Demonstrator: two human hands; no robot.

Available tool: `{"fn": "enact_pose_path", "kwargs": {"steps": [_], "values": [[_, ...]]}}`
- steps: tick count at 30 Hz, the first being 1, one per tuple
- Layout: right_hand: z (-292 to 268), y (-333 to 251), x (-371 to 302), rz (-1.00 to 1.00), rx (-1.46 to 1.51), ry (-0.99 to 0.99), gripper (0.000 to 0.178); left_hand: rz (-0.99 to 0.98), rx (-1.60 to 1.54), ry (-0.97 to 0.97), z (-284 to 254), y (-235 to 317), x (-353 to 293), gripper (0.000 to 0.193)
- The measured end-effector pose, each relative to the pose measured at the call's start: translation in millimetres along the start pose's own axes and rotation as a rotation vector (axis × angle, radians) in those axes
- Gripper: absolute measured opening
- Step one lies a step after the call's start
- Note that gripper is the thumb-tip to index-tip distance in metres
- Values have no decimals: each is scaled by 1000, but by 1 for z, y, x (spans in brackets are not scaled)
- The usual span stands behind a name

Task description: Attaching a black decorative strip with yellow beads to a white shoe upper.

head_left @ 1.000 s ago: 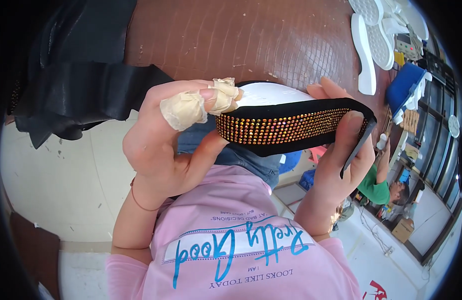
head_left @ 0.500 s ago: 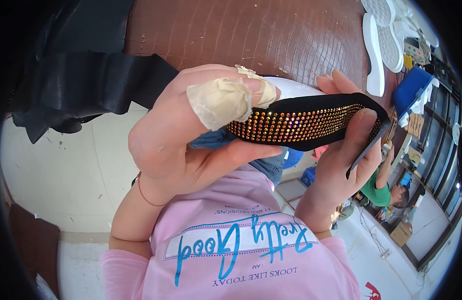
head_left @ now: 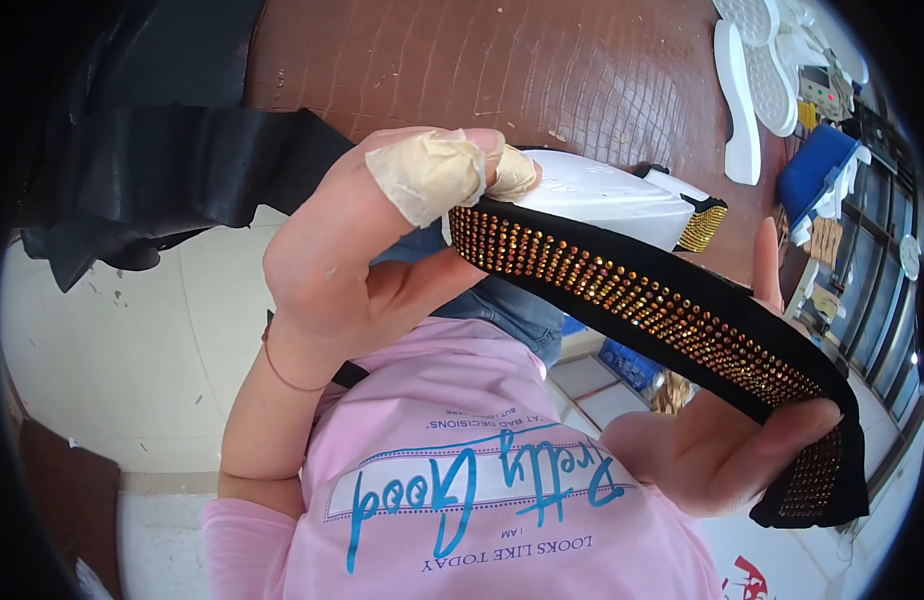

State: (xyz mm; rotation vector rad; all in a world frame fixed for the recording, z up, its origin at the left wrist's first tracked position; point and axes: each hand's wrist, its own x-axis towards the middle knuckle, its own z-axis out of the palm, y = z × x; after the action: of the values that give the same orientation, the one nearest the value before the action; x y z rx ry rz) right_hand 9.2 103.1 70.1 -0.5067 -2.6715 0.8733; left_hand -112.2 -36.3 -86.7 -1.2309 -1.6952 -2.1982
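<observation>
A black strap [head_left: 672, 330] set with rows of gold studs stretches from the upper middle to the lower right. My left hand [head_left: 372, 240], its fingertips wrapped in beige tape, pinches the strap's upper end together with a white sole piece [head_left: 602, 195]. My right hand [head_left: 722, 440] grips the strap's lower end, thumb on top, where it folds down. Both hands hold it above my pink shirt [head_left: 462, 480].
A brown textured leather sheet [head_left: 502, 70] lies ahead, with black material [head_left: 152, 170] bunched at the left. White shoe soles [head_left: 752, 80] and a blue bin [head_left: 817, 175] sit at the upper right. Pale floor tiles [head_left: 102, 370] lie to the left.
The strap has been drawn out longer and tilted down to the right. My right hand has dropped to the lower right; my left hand stayed at the upper end.
</observation>
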Motion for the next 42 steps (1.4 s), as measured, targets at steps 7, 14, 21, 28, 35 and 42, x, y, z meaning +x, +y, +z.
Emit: {"fn": "enact_pose_path", "kwargs": {"steps": [7,14,21,28,35,42], "values": [[11,6,-18,304,379,278,29,5,61,-107,-6,3,4,45],[24,22,-5,253,103,254,25,-34,41,-139,-7,4,6,55],[35,32,-5,213,162,352,21,-28,85,-85,-3,5,0,62],[36,31,-5,282,221,373,21,-5,151,-149,-3,14,8,58],[34,37,-6,198,203,346,19,3,209,-216,-5,21,18,55],[34,34,-6,267,274,362,19,18,170,-177,-2,17,17,44]]}}
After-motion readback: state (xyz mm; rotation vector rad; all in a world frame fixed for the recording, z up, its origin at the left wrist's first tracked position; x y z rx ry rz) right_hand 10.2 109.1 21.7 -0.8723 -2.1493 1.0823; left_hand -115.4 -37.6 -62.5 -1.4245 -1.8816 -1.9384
